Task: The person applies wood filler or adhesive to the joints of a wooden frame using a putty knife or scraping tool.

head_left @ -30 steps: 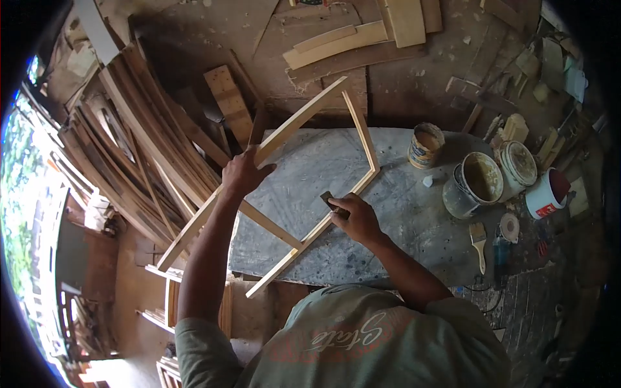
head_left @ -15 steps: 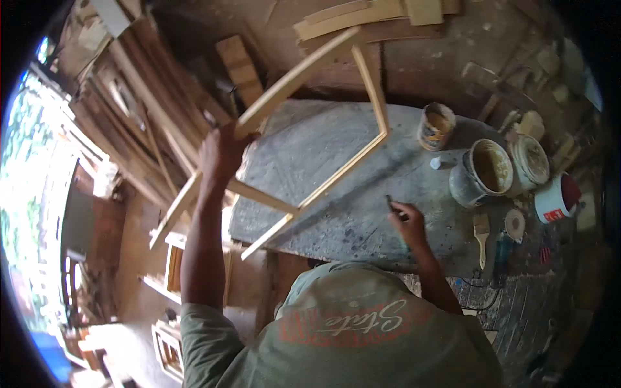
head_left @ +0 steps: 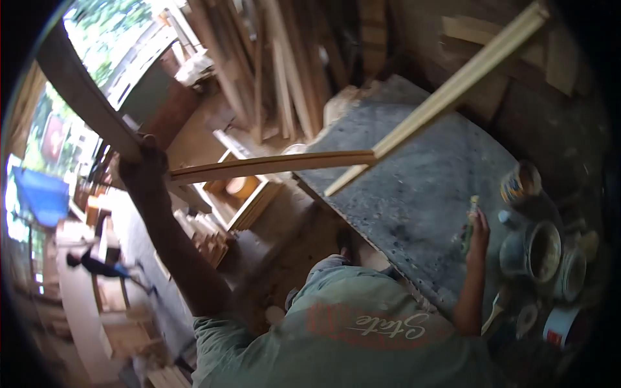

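My left hand (head_left: 143, 171), raised at the left, is wrapped round one side of a light wooden frame (head_left: 272, 165). The frame is held in the air and tilted, with its crosspiece and a far rail reaching over the grey worktable (head_left: 414, 213). Over the table's right part, my right hand (head_left: 478, 234) is closed on a slim greenish tool (head_left: 473, 205) with a pale tip. Its exact kind is too blurred to tell. The frame and my right hand are apart.
On the table's right stand a paint can (head_left: 520, 181), a bucket (head_left: 542, 249) and other tubs, with a paintbrush (head_left: 495, 312) near them. Long boards (head_left: 294, 64) lean at the back. Wooden box frames (head_left: 249, 200) sit on the floor. Another person (head_left: 107, 264) is far left.
My view has turned to the left. The wooden frame has swung leftward and up with my left hand. My right hand still holds the slim tool, now with its pale tip showing.
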The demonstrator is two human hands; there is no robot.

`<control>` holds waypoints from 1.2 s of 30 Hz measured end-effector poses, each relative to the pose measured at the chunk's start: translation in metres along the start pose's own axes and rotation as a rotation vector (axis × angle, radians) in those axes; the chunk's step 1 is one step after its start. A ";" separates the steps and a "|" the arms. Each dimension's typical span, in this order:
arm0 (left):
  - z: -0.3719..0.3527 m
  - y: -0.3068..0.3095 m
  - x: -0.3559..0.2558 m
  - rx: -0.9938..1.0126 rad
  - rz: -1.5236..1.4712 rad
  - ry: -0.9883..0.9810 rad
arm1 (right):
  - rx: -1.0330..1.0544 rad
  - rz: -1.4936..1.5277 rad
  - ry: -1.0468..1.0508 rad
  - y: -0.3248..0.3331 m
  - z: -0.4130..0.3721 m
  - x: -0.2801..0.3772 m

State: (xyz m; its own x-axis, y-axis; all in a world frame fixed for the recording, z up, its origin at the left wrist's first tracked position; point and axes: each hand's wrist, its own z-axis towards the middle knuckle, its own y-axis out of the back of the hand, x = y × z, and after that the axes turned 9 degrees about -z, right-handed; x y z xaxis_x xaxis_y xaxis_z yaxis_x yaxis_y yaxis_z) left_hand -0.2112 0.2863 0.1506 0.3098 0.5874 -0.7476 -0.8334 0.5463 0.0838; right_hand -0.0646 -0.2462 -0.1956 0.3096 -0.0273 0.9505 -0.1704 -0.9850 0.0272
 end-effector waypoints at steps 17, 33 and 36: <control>-0.021 0.178 0.013 0.249 0.617 -0.027 | -0.090 -0.300 0.905 -0.084 -0.103 0.195; 0.078 0.260 0.086 0.976 0.993 -0.562 | 0.708 -0.713 2.127 -0.514 -0.291 0.224; 0.105 0.265 0.107 0.987 0.958 -0.652 | 0.699 -0.660 2.119 -0.545 -0.281 0.206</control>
State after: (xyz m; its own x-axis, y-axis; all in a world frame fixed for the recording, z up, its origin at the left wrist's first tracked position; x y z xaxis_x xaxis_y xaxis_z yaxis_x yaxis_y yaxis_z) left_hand -0.3512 0.5563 0.1620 0.2085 0.9499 0.2330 -0.2838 -0.1692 0.9438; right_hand -0.1709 0.3330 0.0722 -0.9628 -0.0996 -0.2511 -0.1174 -0.6828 0.7211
